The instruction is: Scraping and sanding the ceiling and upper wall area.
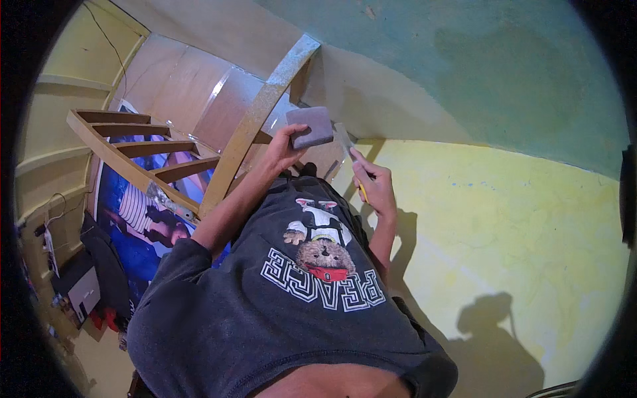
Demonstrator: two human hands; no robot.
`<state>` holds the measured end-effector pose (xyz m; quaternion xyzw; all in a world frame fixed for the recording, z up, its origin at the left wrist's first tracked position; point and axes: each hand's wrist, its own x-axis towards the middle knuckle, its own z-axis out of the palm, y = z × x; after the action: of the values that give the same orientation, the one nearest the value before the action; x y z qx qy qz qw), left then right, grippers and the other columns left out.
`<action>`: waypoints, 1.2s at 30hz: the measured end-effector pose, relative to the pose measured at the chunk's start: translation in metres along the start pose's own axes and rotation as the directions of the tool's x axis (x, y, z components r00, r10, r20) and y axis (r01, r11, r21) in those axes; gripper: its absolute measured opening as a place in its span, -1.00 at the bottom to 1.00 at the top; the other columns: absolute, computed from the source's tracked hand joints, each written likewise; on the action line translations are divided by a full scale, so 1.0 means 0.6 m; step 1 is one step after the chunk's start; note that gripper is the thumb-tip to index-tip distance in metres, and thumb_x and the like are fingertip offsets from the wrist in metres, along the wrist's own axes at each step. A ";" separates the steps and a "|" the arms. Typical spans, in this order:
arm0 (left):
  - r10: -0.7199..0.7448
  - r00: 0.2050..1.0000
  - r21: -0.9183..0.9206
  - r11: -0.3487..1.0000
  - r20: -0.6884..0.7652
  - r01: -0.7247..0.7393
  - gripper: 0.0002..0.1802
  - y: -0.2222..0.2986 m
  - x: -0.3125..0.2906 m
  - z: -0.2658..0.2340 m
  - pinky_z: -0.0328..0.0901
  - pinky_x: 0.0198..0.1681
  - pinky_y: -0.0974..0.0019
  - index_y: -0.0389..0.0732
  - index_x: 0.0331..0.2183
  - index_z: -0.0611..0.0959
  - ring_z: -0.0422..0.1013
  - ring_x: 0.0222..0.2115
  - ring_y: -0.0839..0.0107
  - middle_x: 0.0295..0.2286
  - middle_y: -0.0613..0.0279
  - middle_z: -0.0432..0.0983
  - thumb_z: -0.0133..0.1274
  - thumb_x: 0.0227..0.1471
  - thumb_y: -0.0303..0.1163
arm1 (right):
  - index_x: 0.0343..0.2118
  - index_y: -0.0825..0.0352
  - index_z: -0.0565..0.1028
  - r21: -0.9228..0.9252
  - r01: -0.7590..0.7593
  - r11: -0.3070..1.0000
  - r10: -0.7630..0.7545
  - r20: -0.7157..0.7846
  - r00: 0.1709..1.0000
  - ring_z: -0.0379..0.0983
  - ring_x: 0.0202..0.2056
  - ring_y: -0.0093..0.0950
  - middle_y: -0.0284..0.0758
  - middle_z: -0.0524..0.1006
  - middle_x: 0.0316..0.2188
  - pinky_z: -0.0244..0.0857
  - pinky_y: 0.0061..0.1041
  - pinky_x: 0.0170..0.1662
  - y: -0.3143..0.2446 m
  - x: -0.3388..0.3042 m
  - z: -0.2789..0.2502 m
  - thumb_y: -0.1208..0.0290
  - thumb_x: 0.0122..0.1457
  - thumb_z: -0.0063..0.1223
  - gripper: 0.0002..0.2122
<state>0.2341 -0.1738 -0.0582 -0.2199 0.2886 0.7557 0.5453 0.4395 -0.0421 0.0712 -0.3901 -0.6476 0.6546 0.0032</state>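
Left hand (285,149): fingers closed on 1 purplish-grey rectangular block (310,127), thumb across its face; material unclear. Right hand (377,186): fingers gripping 1 putty knife (344,138), yellow handle, metal blade pointing up and away from the body. Blade just beside the block's right edge; can't tell if touching. Both things out in front of the dark printed T-shirt (318,335). Wooden ladder (249,126) at left, rungs over a blue poster (116,189). Yellow wall (531,219) at right, 1 person's shadow on it; green surface (424,46) at top.
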 end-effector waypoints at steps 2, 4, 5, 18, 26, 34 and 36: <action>0.003 1.000 0.008 1.000 -0.001 -0.003 -0.70 -0.003 0.000 0.002 0.31 0.08 0.22 -0.23 -0.15 0.55 0.45 -0.15 0.26 -0.22 0.19 0.53 0.15 0.02 -0.46 | 0.17 0.17 0.50 -0.052 0.020 0.998 -0.020 -0.009 1.000 0.20 -0.69 -0.76 -0.53 0.36 -0.66 0.11 -0.66 -0.60 -0.001 0.009 0.017 0.22 0.33 0.09 -0.62; 0.003 1.000 0.018 1.000 0.000 -0.003 -0.70 -0.008 -0.003 0.010 0.30 0.08 0.20 -0.23 -0.15 0.55 0.44 -0.14 0.25 -0.22 0.19 0.53 0.13 0.01 -0.44 | 0.15 0.11 0.52 -0.221 0.041 0.975 -0.045 -0.013 0.999 0.47 -0.53 -0.56 -0.30 0.58 -0.52 0.38 -0.52 -0.34 -0.010 0.015 0.032 0.24 0.30 0.11 -0.64; 0.026 0.999 -0.004 1.000 0.025 -0.026 -0.70 -0.012 -0.006 0.017 0.29 0.08 0.18 -0.23 -0.16 0.55 0.43 -0.14 0.24 -0.23 0.19 0.52 0.11 0.01 -0.42 | 0.15 0.11 0.52 -0.219 0.040 0.975 -0.045 -0.017 0.999 0.47 -0.53 -0.56 -0.30 0.58 -0.52 0.38 -0.52 -0.34 -0.011 0.015 0.038 0.24 0.30 0.11 -0.64; 0.283 0.886 -0.174 0.915 -0.366 -0.364 -0.69 0.021 0.007 0.055 0.39 0.01 0.04 -0.31 -0.12 0.51 0.48 -0.16 0.09 -0.21 0.02 0.51 -0.13 0.06 -0.47 | 0.17 0.15 0.51 0.025 0.080 0.997 -0.082 0.127 0.988 0.33 -0.55 -0.76 -0.48 0.52 -0.48 0.18 -0.73 -0.61 -0.018 -0.007 0.037 0.31 0.26 0.19 -0.60; 0.461 0.610 0.308 0.887 -0.644 -0.345 -0.69 -0.018 0.010 0.037 0.43 -0.18 0.01 -0.27 -0.13 0.55 0.47 -0.24 0.16 -0.23 0.06 0.50 -0.14 0.07 -0.49 | 0.19 0.16 0.49 0.035 0.053 0.998 -0.059 0.201 0.978 0.21 -0.67 -0.78 -0.53 0.42 -0.61 0.10 -0.72 -0.63 -0.042 0.002 0.050 0.27 0.25 0.19 -0.57; 0.080 0.997 0.136 0.988 -0.024 -0.076 -0.62 0.028 -0.046 0.088 0.37 0.07 0.05 -0.28 -0.01 0.46 0.48 -0.08 0.18 -0.13 0.08 0.52 -0.04 0.11 -0.45 | 0.20 0.22 0.46 0.183 -0.057 0.982 0.038 0.105 0.994 0.18 -0.68 -0.79 -0.53 0.38 -0.62 0.06 -0.72 -0.66 -0.016 0.015 0.051 0.18 0.28 0.17 -0.54; 0.101 0.994 0.169 0.980 0.028 -0.105 -0.67 0.038 -0.048 0.086 0.40 0.06 0.15 -0.33 -0.08 0.50 0.51 -0.13 0.25 -0.18 0.12 0.56 0.02 0.06 -0.54 | 0.28 0.22 0.36 0.232 -0.094 0.968 0.048 0.194 0.980 0.19 -0.70 -0.78 -0.50 0.38 -0.62 0.07 -0.74 -0.67 -0.029 0.013 0.037 0.17 0.31 0.13 -0.48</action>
<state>0.2204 -0.1646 0.0028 -0.1501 0.3579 0.7575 0.5249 0.4142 -0.0542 0.0788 -0.3469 -0.5468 0.7612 -0.0340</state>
